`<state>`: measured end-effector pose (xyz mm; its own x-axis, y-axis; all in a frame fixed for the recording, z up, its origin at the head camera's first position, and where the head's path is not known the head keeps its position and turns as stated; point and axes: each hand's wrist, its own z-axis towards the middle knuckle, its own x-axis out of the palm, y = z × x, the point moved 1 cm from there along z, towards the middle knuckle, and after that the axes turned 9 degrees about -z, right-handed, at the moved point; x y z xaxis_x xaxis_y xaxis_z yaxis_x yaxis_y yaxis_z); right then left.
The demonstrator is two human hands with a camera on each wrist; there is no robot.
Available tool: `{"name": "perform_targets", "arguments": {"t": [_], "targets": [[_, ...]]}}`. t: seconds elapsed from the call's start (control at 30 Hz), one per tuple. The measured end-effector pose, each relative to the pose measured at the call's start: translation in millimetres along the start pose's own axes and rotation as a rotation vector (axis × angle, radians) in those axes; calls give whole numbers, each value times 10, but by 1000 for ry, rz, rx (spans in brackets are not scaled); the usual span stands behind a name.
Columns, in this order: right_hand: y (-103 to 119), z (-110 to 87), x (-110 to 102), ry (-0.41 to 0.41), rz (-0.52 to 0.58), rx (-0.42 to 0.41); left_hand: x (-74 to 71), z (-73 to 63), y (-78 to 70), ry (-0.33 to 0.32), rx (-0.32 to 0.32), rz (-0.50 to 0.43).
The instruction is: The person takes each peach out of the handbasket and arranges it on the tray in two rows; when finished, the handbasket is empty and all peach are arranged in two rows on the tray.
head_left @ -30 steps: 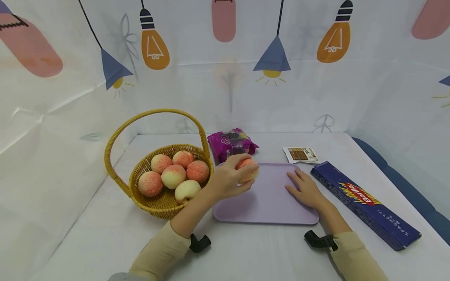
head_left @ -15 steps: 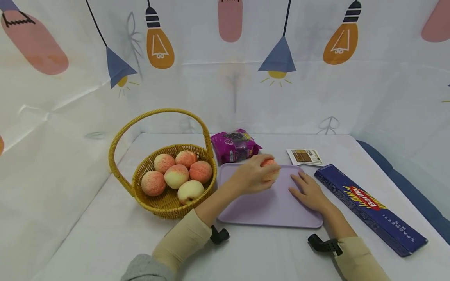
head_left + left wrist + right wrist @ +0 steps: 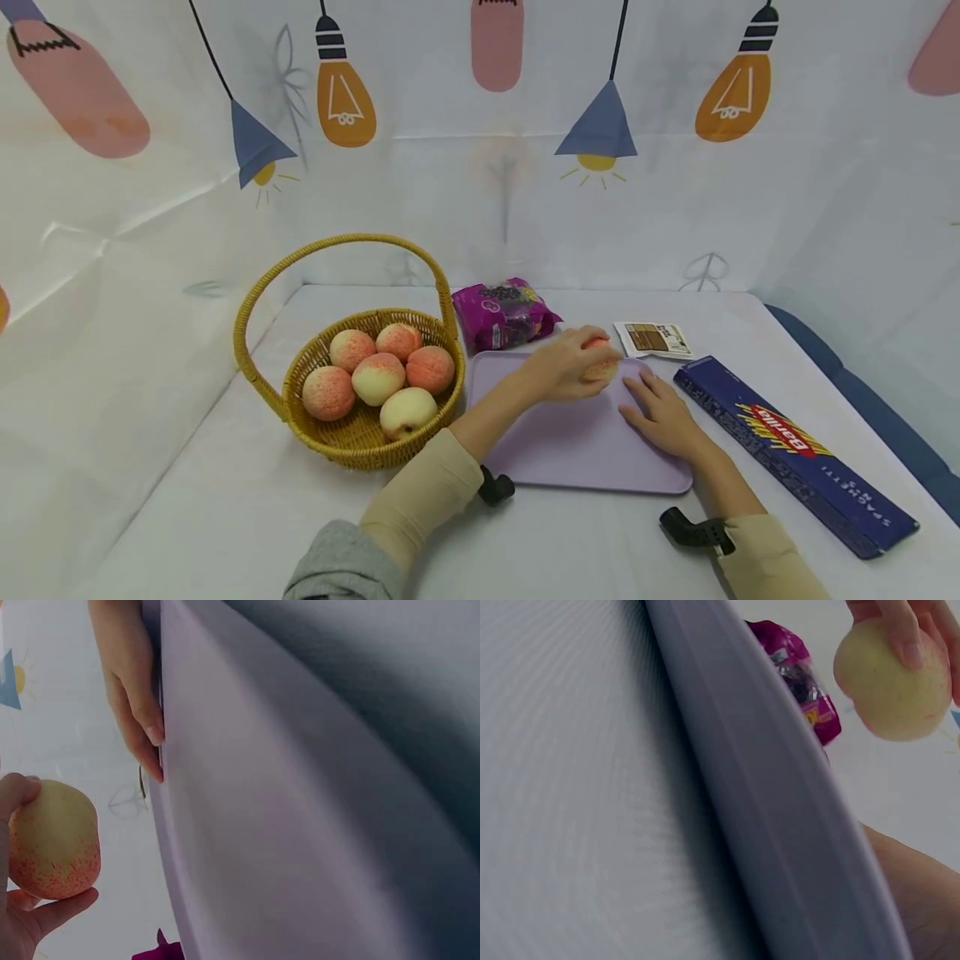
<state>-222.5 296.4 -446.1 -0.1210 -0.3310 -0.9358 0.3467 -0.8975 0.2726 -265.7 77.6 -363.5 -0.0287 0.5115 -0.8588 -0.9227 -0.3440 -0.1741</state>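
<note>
- Lamp-printed sheet [image 3: 435,200] hung behind worktop [image 3: 225,517].
- Left hand [image 3: 566,368] curled round a peach [image 3: 56,840] above the tray [image 3: 577,450], near its far right corner.
- Right hand [image 3: 663,417], fingers extended, touched the tray's right edge.

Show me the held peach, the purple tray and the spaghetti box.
Held peach [image 3: 56,840], left wrist view: middle of its side.
Purple tray [image 3: 577,442], head view: its bare floor.
Spaghetti box [image 3: 797,457], head view: its printed face.

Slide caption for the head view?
Left hand holds a peach above the lilac tray, right hand at its edge, six peaches in the wicker basket.
</note>
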Motion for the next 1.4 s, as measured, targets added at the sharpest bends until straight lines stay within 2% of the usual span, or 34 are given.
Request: {"name": "perform_targets", "arguments": {"t": [0.23,0.37,0.63,0.93,1.03,1.2,1.4], "targets": [[22,-21,30,-61,23,-19,122,72,74,38,-8,-107],[22,-25,19,-82,23,-29,183,124,106,54,-7,-132],[-14,-11,-17,-11,3,9,281,214,158,88,-130,-221],[50,-36,-23,-20,0,2,438,187,232,118,-233,-267],[61,-42,-16,-27,5,9,484,180,242,108,-228,-293],[56,-32,-12,9,-4,17,543,208,227,88,-202,-327],[52,-30,-22,-4,-10,9,555,232,196,120,-218,-348]]}}
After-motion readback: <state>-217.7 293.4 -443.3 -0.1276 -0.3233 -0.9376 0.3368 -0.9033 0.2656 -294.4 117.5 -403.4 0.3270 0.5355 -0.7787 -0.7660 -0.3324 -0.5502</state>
